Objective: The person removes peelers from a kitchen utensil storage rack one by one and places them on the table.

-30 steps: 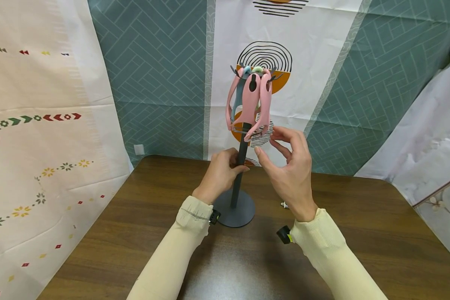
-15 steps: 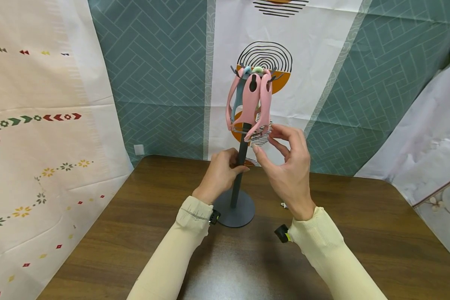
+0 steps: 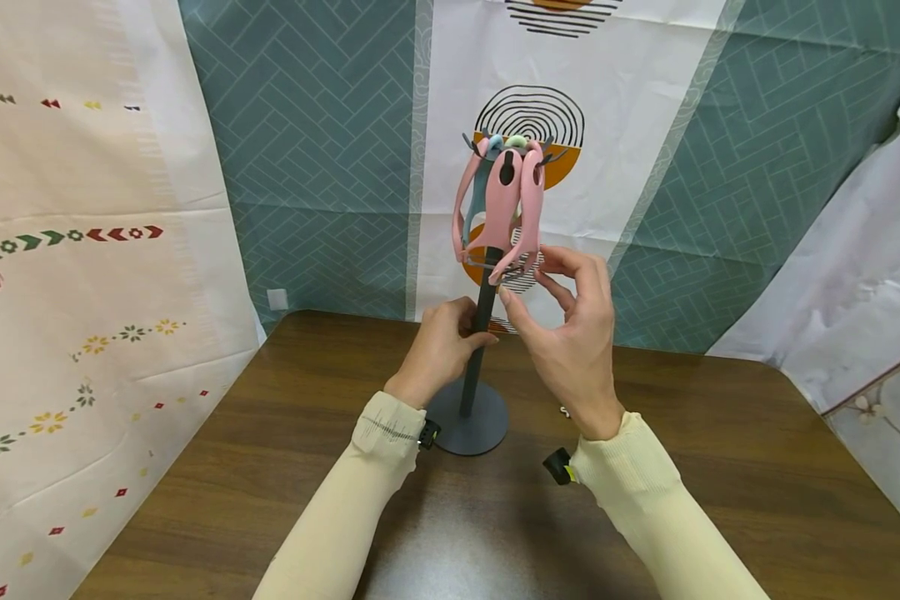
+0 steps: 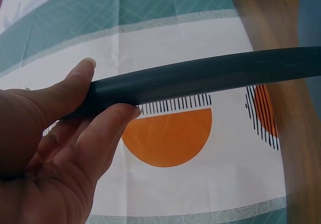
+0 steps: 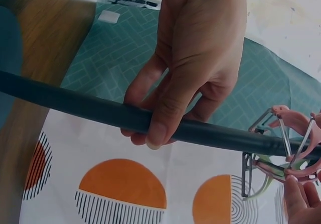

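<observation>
Left hand (image 3: 441, 337): thumb and fingers grip the pole (image 3: 471, 375) of one dark stand.
Right hand (image 3: 576, 342): parted, thumb and fingers curved about the lower end of the rightmost pink peeler (image 3: 531, 208); contact unclear.
Hanging at the top: five peelers showing, three pink, one blue (image 3: 477, 196), one green (image 3: 517, 142), pink ones partly covering those two.
Counter (image 3: 307, 442): beneath; one small white object (image 3: 565, 412) partly behind the right wrist.
</observation>
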The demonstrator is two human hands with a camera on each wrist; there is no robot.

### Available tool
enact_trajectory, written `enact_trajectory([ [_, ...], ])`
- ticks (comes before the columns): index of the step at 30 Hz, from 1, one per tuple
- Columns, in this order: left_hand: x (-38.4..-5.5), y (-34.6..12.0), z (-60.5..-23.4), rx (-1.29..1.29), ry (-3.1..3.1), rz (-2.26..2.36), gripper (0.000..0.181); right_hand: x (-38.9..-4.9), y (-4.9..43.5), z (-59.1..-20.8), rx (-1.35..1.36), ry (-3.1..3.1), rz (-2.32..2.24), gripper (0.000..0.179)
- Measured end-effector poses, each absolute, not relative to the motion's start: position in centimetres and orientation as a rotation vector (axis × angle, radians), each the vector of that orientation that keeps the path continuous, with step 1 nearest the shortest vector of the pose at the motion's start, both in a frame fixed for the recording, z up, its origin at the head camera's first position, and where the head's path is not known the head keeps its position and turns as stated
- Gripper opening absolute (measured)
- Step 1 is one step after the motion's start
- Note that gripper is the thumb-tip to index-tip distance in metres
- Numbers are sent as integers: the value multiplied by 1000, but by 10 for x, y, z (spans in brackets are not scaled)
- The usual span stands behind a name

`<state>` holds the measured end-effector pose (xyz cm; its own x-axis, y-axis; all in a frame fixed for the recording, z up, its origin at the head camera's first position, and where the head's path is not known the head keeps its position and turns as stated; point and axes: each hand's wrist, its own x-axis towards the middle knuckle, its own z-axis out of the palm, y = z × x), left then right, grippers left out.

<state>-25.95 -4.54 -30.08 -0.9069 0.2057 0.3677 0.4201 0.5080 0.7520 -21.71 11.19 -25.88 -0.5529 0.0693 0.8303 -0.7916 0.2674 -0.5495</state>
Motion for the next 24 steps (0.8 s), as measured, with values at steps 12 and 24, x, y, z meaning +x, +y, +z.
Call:
enact_trajectory([
  [12, -260, -46, -300, -527, -2535, -1343, 16, -217, 105, -255, 646, -1750, 1387, 60],
  [24, -260, -46, -301, -536, -2537, -1347, 19, -220, 102, -253, 595, -1785, 1354, 67],
])
